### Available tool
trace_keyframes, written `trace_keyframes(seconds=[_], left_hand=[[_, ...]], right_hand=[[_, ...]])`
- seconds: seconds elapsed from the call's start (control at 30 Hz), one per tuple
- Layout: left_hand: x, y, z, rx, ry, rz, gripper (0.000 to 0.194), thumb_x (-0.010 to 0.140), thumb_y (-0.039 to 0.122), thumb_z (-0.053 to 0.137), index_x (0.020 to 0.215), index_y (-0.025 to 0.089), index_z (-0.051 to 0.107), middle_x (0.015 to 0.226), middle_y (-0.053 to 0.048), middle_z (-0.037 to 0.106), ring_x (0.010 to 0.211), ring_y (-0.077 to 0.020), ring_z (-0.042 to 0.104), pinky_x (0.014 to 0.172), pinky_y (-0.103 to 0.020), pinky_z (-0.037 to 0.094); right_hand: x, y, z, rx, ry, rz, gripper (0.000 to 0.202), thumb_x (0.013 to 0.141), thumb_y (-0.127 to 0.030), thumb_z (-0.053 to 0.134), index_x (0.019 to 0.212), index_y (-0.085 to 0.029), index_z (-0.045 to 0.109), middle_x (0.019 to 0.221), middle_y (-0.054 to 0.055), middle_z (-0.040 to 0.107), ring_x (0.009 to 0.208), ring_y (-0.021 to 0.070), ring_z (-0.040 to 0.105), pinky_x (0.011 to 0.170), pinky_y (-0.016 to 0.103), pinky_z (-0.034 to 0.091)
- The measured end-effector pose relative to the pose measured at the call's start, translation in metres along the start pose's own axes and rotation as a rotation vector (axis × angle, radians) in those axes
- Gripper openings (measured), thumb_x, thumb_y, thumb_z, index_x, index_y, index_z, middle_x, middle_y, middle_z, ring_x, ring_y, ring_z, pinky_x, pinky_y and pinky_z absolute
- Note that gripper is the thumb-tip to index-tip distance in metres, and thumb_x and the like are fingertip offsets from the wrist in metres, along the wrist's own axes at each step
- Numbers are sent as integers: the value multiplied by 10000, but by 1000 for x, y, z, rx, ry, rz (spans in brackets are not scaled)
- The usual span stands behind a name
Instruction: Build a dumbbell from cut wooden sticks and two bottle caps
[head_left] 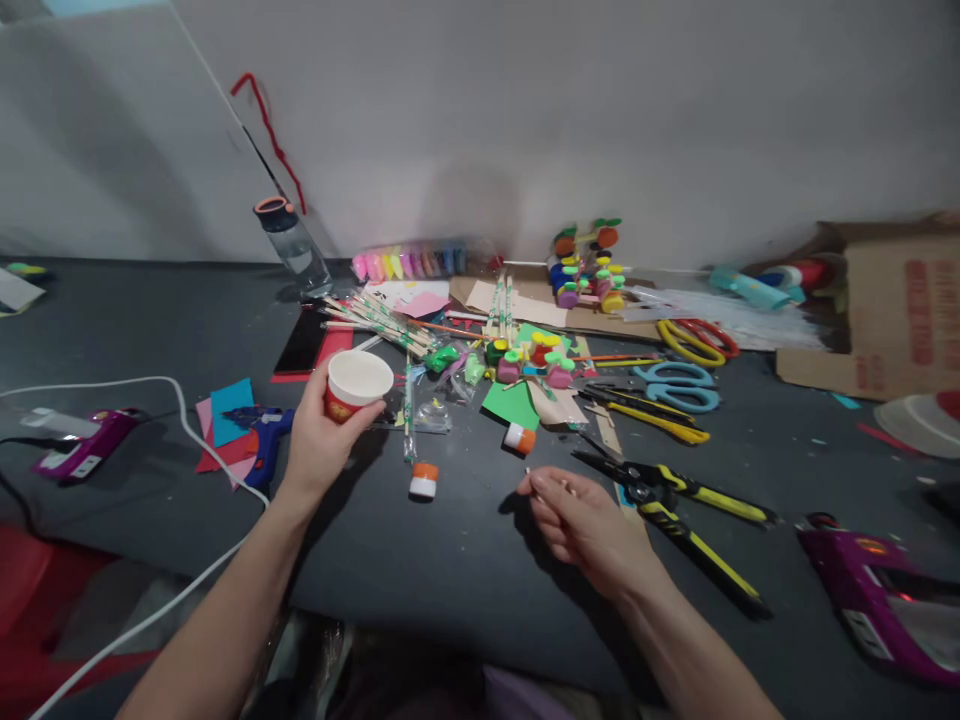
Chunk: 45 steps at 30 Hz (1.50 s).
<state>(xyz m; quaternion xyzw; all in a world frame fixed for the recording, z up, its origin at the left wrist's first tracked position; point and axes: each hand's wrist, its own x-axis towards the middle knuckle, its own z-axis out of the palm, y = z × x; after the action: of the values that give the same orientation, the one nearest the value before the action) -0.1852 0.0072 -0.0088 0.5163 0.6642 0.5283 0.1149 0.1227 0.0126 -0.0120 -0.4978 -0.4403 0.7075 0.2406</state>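
My left hand [315, 430] is wrapped round a paper cup [360, 378], red with gold print outside and white within, and holds it tilted above the table. The fingers of my right hand [581, 520] are pinched together over the table; a small pale tip shows at them, too small to name. Between the hands stands a small orange-and-white pot [424, 482]. A second orange-and-white pot [519, 438] lies on its side, just beyond my right fingertips. Close to my right hand are yellow-and-black garden shears [645, 490] with their handles spread.
Wrapped chopsticks [375, 318], green paper [511, 405] and clay pieces [559, 370] crowd the table's middle. Blue scissors [679, 385] lie at right. A water bottle [296, 245] stands at the back. A blue glue gun [266, 440] and white cable [184, 420] are left.
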Motion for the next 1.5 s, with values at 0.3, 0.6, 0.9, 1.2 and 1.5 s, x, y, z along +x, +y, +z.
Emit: trace_keyframes(seconds=[0.3, 0.6, 0.9, 1.2, 1.5], left_hand=[[21, -28, 26, -51, 192, 38, 675, 751, 306, 759, 1311, 169, 408, 1287, -142, 574, 1187, -240, 595, 1051, -387, 449], [56, -38, 57, 9, 146, 74, 808, 712, 169, 764, 1404, 171, 345, 1461, -178, 447, 1332, -278, 488, 1149, -401, 343], [50, -29, 41, 17, 111, 15, 926, 650, 130, 802, 1459, 136, 351, 1498, -206, 401, 1449, -345, 309, 1219, -489, 194], [-69, 84, 37, -513, -53, -301, 350, 991, 391, 445, 1186, 154, 614, 1197, -152, 681, 1145, -261, 652, 1030, -431, 499], [-115, 109, 72, -1552, -247, -1482, 448, 1027, 384, 361, 1057, 106, 711, 1016, -146, 747, 1146, -275, 665, 1078, -440, 455]], right_hand=[[6, -1, 1, -1038, 318, -143, 96, 924, -230, 540, 935, -193, 628, 718, 79, 656, 637, 238, 604, 572, 307, 259], [3, -12, 20, -1473, 320, -61, 170, 1015, -259, 531, 1096, -134, 615, 802, -5, 641, 672, 142, 627, 681, 316, 531], [18, -1, 22, -1483, 300, -75, 213, 991, -310, 596, 1087, -123, 631, 884, 24, 665, 740, 151, 659, 713, 335, 573], [-11, -17, 30, -942, 75, -545, 233, 1037, -258, 438, 838, -200, 544, 710, -21, 634, 610, 119, 617, 535, 186, 471], [-10, 7, 71, -734, 133, -1119, 128, 930, -121, 496, 866, -188, 584, 759, 48, 626, 700, 189, 574, 651, 313, 453]])
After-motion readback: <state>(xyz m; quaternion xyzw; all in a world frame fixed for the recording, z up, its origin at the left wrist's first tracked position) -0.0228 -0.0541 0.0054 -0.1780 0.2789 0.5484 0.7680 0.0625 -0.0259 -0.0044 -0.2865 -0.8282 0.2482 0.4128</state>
